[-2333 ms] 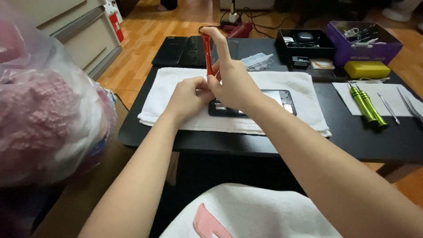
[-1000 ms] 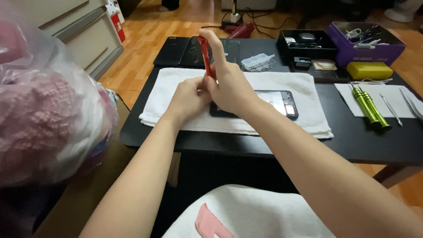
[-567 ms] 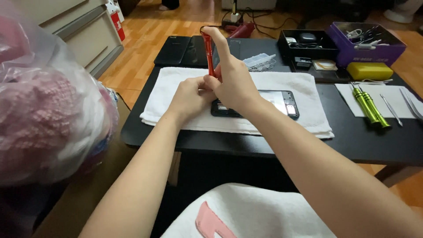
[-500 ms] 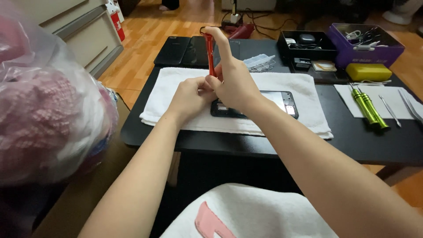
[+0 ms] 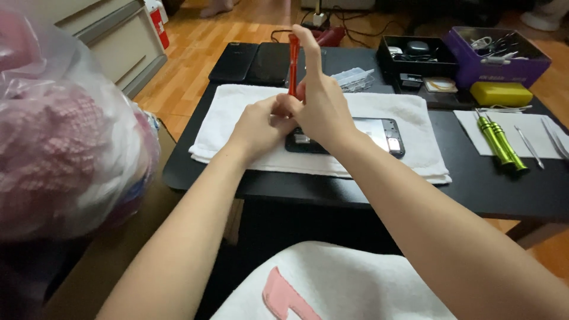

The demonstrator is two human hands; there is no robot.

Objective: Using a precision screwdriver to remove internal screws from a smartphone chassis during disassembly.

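An opened phone (image 5: 379, 135) with its back off lies on a white towel (image 5: 237, 112) on the black table (image 5: 510, 189). My right hand (image 5: 320, 101) holds a red screwdriver (image 5: 293, 62) upright over the phone's left end, index finger resting on its top. My left hand (image 5: 258, 121) pinches at the screwdriver's lower end, right against my right hand. The tip and the phone's left end are hidden behind my hands.
Two green screwdrivers (image 5: 498, 141) and metal tweezers (image 5: 529, 147) lie on a white sheet at the right. A purple box (image 5: 495, 65), a yellow case (image 5: 501, 93), a black tray (image 5: 415, 56) and two dark phones (image 5: 255, 62) stand behind. A plastic bag (image 5: 65, 130) bulges at the left.
Both hands stay at the phone's left end with the red screwdriver upright. It wobbles slightly, otherwise nothing has visibly moved.
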